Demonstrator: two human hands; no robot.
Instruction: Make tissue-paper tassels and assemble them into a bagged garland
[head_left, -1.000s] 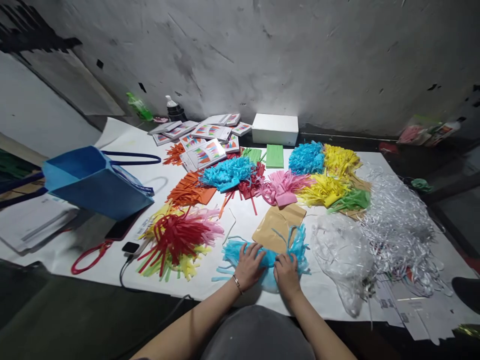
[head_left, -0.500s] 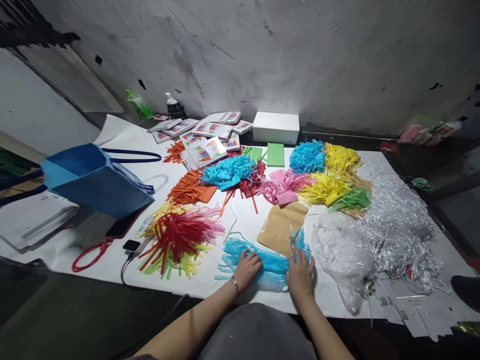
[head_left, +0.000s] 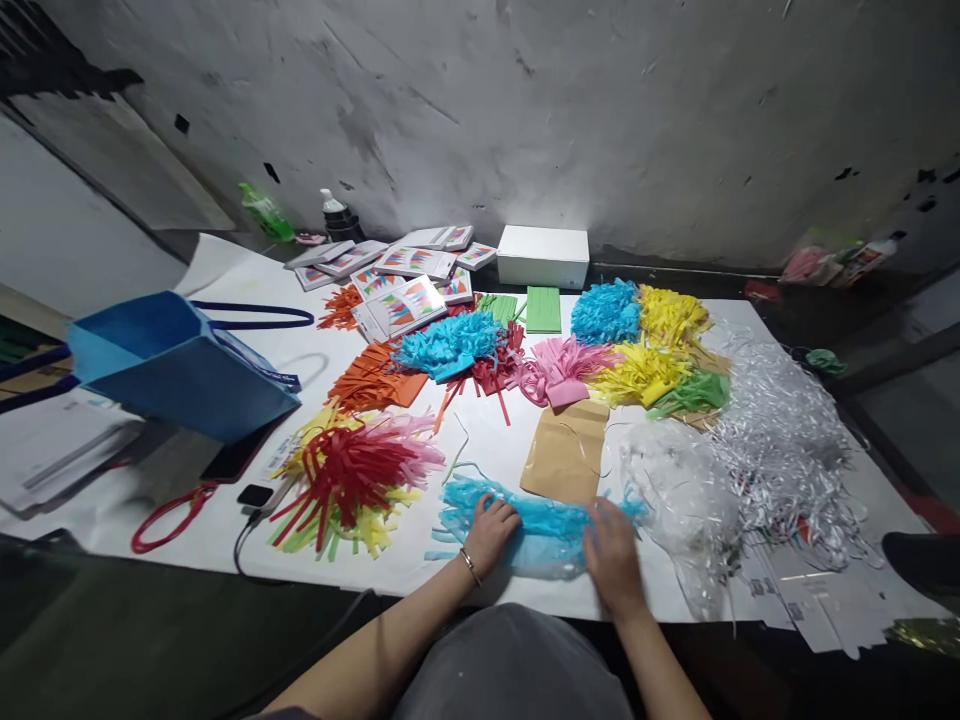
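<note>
A bundle of blue tissue-paper fringe (head_left: 551,515) lies crosswise near the front edge of the white-covered table, with clear plastic film along its near side. My left hand (head_left: 491,535) rests on its left part, fingers stretched over the paper. At the bundle's right end is my right hand (head_left: 613,560), touching the strips; its fingers are smeared by motion. Loose blue strips stick out past that hand. Just behind the bundle lies a flat brown paper piece (head_left: 566,450). A crumpled clear plastic bag (head_left: 679,490) sits to the right of my right hand.
Red, pink and yellow fringe (head_left: 349,470) lies left. More coloured fringe bundles (head_left: 570,365) spread behind, near printed packs (head_left: 405,305) and a white box (head_left: 544,257). A blue bag (head_left: 180,365) stands far left. Silvery shredded strips (head_left: 787,450) pile up at right.
My right hand has moved slightly right along the fringe, and the strips at that end now stretch out to the right. My left hand stays on the bundle. The view has shifted a little.
</note>
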